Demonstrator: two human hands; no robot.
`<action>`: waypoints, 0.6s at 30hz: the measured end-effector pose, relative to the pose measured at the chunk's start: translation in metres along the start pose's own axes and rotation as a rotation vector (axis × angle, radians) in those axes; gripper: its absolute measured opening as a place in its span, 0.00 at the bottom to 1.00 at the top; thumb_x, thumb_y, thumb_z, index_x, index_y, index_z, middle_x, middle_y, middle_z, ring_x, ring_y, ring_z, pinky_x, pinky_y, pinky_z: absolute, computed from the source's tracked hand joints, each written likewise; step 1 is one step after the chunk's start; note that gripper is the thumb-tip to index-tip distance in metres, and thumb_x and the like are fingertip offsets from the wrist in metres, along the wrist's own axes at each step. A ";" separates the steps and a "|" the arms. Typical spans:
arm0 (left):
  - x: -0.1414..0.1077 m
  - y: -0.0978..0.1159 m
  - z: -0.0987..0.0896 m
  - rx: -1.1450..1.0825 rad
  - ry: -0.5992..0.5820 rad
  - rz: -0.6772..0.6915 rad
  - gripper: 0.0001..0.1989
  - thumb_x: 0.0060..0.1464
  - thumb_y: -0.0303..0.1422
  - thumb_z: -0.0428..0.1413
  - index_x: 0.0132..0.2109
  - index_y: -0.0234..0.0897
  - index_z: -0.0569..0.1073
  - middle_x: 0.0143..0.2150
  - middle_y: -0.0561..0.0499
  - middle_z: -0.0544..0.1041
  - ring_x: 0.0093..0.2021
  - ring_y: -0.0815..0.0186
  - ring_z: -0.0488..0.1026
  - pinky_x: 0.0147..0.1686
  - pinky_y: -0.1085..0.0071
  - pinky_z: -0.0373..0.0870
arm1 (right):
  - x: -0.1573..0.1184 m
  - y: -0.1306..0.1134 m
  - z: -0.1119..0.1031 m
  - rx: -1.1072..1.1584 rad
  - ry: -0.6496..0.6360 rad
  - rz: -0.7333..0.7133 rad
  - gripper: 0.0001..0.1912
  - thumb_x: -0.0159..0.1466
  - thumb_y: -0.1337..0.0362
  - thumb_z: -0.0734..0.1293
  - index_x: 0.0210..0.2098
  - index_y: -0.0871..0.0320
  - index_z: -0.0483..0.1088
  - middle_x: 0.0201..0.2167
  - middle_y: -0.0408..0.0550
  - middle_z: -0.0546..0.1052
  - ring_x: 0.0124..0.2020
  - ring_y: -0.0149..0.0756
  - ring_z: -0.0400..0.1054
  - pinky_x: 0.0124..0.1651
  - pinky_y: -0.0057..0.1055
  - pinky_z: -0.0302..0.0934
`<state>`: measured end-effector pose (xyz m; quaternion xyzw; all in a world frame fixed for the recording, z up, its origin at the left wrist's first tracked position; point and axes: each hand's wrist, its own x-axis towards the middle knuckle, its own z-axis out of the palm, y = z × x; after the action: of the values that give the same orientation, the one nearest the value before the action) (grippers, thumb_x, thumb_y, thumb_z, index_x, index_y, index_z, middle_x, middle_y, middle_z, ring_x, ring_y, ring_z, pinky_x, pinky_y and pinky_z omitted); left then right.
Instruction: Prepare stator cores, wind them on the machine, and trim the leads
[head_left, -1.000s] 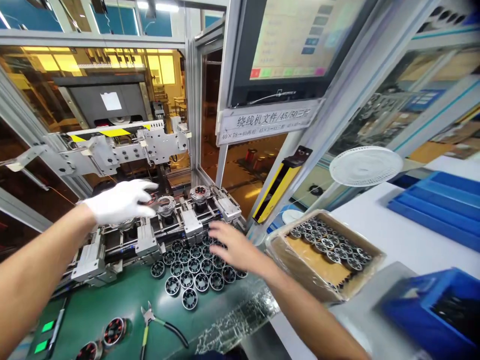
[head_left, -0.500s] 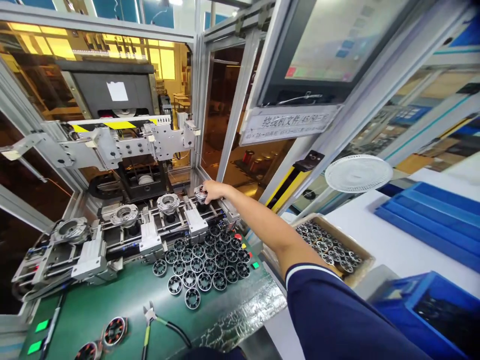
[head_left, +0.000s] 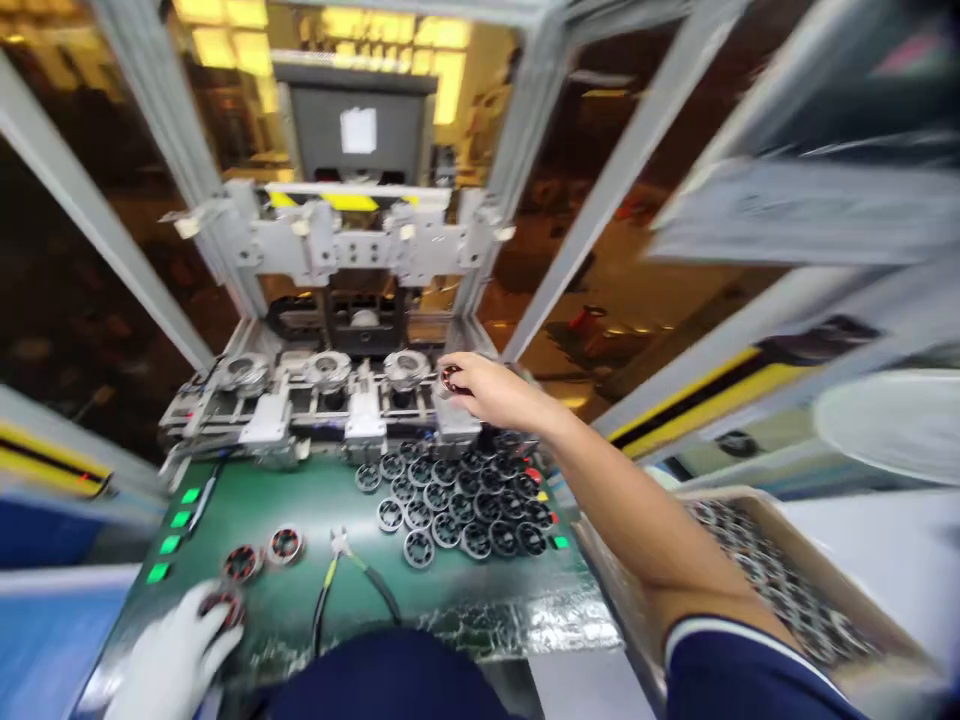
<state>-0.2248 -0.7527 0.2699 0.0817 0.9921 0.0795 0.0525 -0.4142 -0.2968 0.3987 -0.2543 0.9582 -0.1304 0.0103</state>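
Observation:
My right hand (head_left: 491, 390), bare, grips a ring-shaped motor stator (head_left: 453, 379) that shows reddish copper windings, above the right end of the machine's fixture row. My left hand (head_left: 176, 645), in a white glove, has its fingers around another wound stator (head_left: 223, 604) at the front left of the green worktop. Just beyond it lie two more wound stators, one at the left (head_left: 242, 565) and one at the right (head_left: 286, 545). Side cutters (head_left: 341, 548) with green and black handles lie jaws-forward on the worktop. Several unwound stators (head_left: 448, 530) stand grouped on the right.
Round metal holders (head_left: 328, 370) line the fixture rail behind the worktop (head_left: 300, 490). A cardboard box (head_left: 787, 520) of metal rings stands at the right. Metal frame posts (head_left: 600, 190) and yellow-black strips (head_left: 686, 400) flank the work area. Green buttons (head_left: 181, 519) sit at the left.
My view has swung left and down. The gloved left hand has come into view on a wound stator. My right hand has lifted a wound stator off the rightmost holder and drawn it nearer.

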 end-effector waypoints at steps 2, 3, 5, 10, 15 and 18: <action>-0.004 0.002 0.006 -0.012 -0.002 -0.003 0.14 0.58 0.37 0.50 0.38 0.44 0.80 0.52 0.43 0.77 0.38 0.55 0.80 0.45 0.54 0.75 | -0.020 -0.052 0.043 0.076 0.094 -0.189 0.09 0.66 0.67 0.64 0.40 0.65 0.75 0.63 0.59 0.62 0.66 0.50 0.54 0.68 0.50 0.51; -0.005 0.001 0.009 -0.012 -0.002 0.020 0.14 0.60 0.36 0.49 0.39 0.39 0.79 0.52 0.39 0.76 0.40 0.53 0.79 0.46 0.53 0.75 | -0.029 -0.079 0.067 0.122 0.118 -0.297 0.11 0.68 0.66 0.62 0.39 0.64 0.75 0.64 0.59 0.61 0.68 0.50 0.51 0.68 0.52 0.51; -0.009 -0.002 0.012 -0.030 -0.015 0.023 0.12 0.60 0.36 0.50 0.40 0.38 0.78 0.54 0.39 0.74 0.43 0.55 0.78 0.49 0.55 0.73 | -0.044 -0.132 0.116 0.193 0.085 -0.486 0.13 0.69 0.67 0.60 0.36 0.64 0.75 0.66 0.59 0.59 0.70 0.52 0.45 0.66 0.55 0.52; -0.027 -0.010 0.006 -0.122 0.096 0.053 0.14 0.59 0.42 0.56 0.46 0.38 0.73 0.62 0.40 0.68 0.59 0.56 0.69 0.59 0.59 0.66 | -0.039 -0.229 0.205 0.120 -0.095 -0.622 0.11 0.67 0.70 0.62 0.35 0.67 0.75 0.68 0.63 0.54 0.71 0.58 0.41 0.66 0.56 0.51; -0.008 -0.005 -0.005 -0.089 0.305 0.224 0.21 0.61 0.44 0.54 0.55 0.35 0.69 0.62 0.36 0.67 0.64 0.49 0.63 0.62 0.51 0.62 | -0.038 -0.233 0.212 0.069 0.021 -0.504 0.12 0.70 0.69 0.59 0.46 0.67 0.72 0.67 0.64 0.55 0.70 0.56 0.43 0.65 0.53 0.53; 0.018 0.015 0.002 0.059 0.300 0.305 0.21 0.60 0.47 0.54 0.53 0.38 0.73 0.64 0.36 0.66 0.66 0.41 0.58 0.59 0.46 0.62 | -0.068 -0.201 0.197 0.112 0.102 -0.357 0.13 0.67 0.68 0.64 0.50 0.65 0.70 0.66 0.63 0.57 0.70 0.54 0.43 0.65 0.54 0.53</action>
<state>-0.2398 -0.7352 0.2689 0.2199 0.9668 0.0689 -0.1107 -0.2406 -0.4793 0.2567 -0.4123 0.8884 -0.1961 -0.0473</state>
